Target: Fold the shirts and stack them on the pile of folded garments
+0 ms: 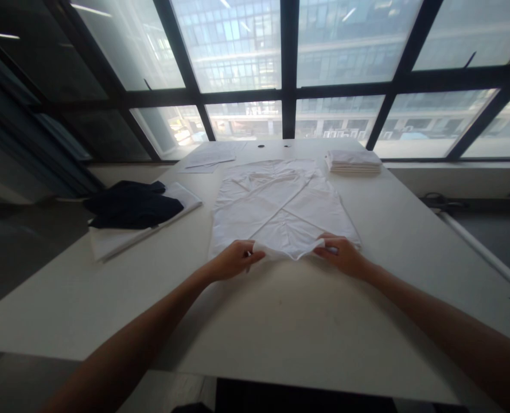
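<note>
A white garment [276, 201], perhaps a shirt, lies spread on the table with folds crossing diagonally over its middle. My left hand [236, 259] pinches its near edge between thumb and fingers. At the same edge, further right, my right hand [339, 252] grips the cloth in a similar pinch. Between the two hands the edge is lifted slightly and sags in the middle. The far part of the garment rests flat, with some wrinkles.
The white table [272, 327] reaches toward large windows. On the left, dark folded cloth [134, 205] lies on a white flat item [121, 241]. Paper sheets [211, 156] are at the back left. A stack of folded white cloth [353, 162] sits at the back right.
</note>
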{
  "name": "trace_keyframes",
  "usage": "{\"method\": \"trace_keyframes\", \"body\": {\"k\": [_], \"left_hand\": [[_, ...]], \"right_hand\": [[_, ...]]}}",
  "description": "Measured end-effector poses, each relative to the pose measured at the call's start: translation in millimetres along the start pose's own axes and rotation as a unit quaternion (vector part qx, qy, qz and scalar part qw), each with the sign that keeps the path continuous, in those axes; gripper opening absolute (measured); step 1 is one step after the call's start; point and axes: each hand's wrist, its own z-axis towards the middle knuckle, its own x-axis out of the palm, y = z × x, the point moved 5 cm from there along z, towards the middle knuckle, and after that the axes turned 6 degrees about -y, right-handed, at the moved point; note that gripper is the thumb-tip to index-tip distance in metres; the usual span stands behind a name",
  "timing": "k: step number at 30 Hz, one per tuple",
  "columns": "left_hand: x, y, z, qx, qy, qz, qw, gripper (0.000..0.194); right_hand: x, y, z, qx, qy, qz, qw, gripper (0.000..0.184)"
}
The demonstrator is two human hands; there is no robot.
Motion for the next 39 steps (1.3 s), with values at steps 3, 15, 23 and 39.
{"method": "trace_keyframes", "body": {"k": [3, 15, 23, 39], "left_hand": [[4.5, 13.2, 2.8, -0.075, -0.008, -0.034, 0.997, 0.053], [1.1, 17.3, 10.0, -0.103, -0.116, -0.046, 0.987, 0.040], [-2.9, 6.5, 4.7, -0.032, -0.153, 0.164, 0.974, 0.031], [48.2, -12.2, -3.9, 0.134, 0.049, 0.315, 0.938, 0.074]], "right_hand": [[1.4, -12.1, 0.7, 0.068, -0.028, -0.006, 0.997, 0.040], [3.5, -10.5, 4.0, 0.093, -0.056, -0.048, 0.993, 0.047], [2.5, 0.7, 4.4, 0.036, -0.042, -0.193, 0.980, 0.027], [34.3, 18.7, -9.4, -0.048, 0.157, -0.253, 0.954, 0.066]]}}
